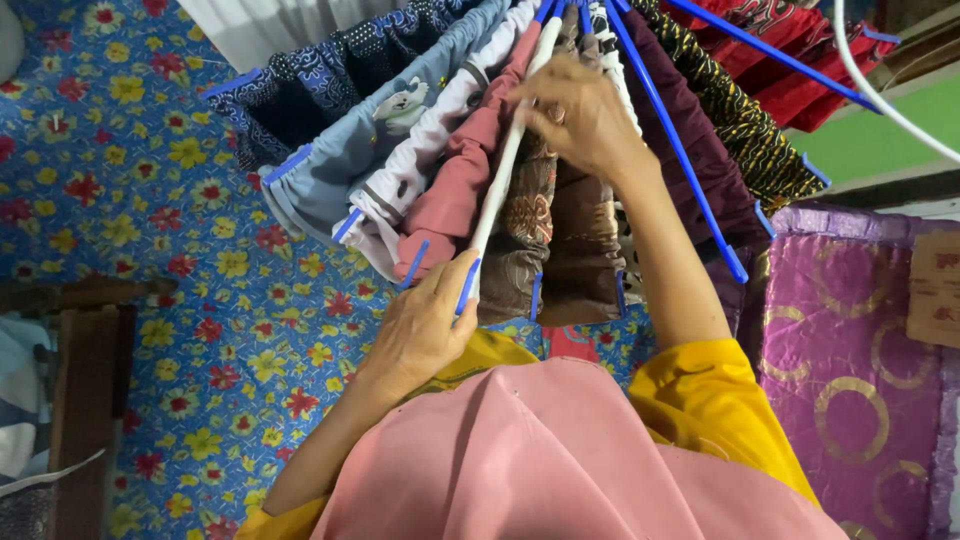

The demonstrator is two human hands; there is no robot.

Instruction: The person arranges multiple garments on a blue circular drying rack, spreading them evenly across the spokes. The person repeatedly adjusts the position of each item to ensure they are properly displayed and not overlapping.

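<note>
A drying rack with white and blue rods (500,180) carries several hung garments: dark patterned, pale blue, white, dusty pink (455,190) and brown patterned (525,215). My left hand (425,325) grips the near end of a white rod at its blue tip. My right hand (580,115) rests farther up the same rod, fingers pressing on the brown patterned cloth beside the pink one. A pink cloth (560,460) lies over my chest, with yellow sleeves showing.
The floor (150,200) has a blue covering with red and yellow flowers. A wooden bench (85,380) stands at the left. A purple mattress with gold rings (850,350) lies at the right. Red cloth (790,60) hangs at the upper right beside a green wall.
</note>
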